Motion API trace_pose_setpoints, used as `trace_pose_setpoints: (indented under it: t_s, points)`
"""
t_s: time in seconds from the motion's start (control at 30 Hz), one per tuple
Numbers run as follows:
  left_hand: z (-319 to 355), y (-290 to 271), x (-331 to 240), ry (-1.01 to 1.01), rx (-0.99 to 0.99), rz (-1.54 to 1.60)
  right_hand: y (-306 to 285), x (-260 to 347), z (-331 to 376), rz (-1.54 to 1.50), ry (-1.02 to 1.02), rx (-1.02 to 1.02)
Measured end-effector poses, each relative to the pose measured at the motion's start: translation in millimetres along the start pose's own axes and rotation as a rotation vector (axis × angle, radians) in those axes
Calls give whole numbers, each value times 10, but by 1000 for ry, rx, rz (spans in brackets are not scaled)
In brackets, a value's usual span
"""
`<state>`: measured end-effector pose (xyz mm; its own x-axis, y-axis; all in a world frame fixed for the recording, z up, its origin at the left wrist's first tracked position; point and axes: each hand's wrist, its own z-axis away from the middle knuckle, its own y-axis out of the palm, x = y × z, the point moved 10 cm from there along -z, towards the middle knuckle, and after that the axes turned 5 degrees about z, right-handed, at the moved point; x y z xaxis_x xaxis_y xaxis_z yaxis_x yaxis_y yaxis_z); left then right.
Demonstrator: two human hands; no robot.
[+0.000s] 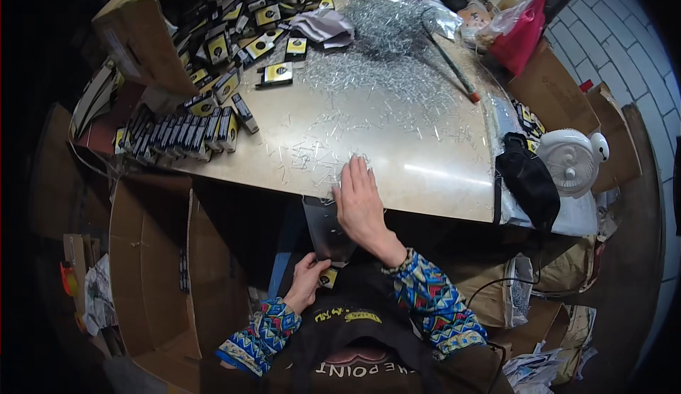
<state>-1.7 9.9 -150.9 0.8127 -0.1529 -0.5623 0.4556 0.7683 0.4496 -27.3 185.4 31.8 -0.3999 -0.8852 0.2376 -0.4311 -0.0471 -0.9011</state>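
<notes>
The right hand [360, 199] is laid flat and open, fingers together, on the near edge of the round table [440, 181], and a loose scatter of thin metal pins [323, 160] is covered and touched by its fingertips. Just below that edge a clear plastic pouch [323, 227] is held up by the left hand [307, 280], which is closed on the pouch's lower end, where a small yellow-and-black label shows. More pins are spread across the table's middle, and a dense heap of pins [386, 25] is piled toward the far edge. Rows of small black-and-yellow packets [184, 131] are lined up along the left edge. An open cardboard box [170, 266] is stood below the table, and a white fan [571, 160] is seen past the right edge.
</notes>
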Motion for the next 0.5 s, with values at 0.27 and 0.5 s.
trace_pose_setpoints:
  t_s: [0.27,0.5]
  points:
    - [50,-57,-79,60,6,-19,-582,245,370,-506,58,92]
    - [121,135,-228,286,-1,-836,-130,298,628,-377,-70,201]
